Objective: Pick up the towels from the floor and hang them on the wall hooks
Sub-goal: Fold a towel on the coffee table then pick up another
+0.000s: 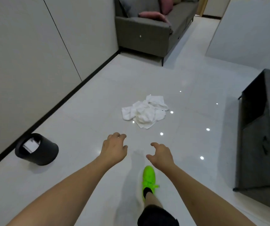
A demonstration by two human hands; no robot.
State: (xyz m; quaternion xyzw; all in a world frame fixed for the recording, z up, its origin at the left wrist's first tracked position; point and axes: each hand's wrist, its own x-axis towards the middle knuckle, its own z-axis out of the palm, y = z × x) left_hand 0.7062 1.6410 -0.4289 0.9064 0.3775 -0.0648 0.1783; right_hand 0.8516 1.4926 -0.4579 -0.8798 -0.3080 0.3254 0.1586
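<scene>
Both hands are stretched out low in front and empty: the left hand (114, 146) has its fingers loosely curled down, the right hand (161, 154) is spread a bit wider with the thumb out, and neither one touches anything. Just ahead of the fingertips, well short of contact, sits the pile of white towels (145, 111), crumpled together on the glossy floor (88, 121), so I can't tell how many are in the heap. Looks to me like the very first step, the reach-in before the pickup. Next move probably calls for stepping or bending closer and scooping the bundle, or pinching one towel by an edge so it separates from the rest. No wall hooks in view anywhere, so turning to find them comes after the grab. Below the right hand there's a neon green shoe (149, 178) planted on the tile, pointing at the pile. Off to the left of the left hand, a black bin (38, 150) lies tipped near the wall (25, 54), well apart from the towels. Far beyond the pile is a grey sofa (144, 31) with pink cushions (153, 14), and right of the right hand a dark cabinet (260, 136). Nothing sits between hands and towels, so the path is clean; only the slick floor seems worth minding.
</scene>
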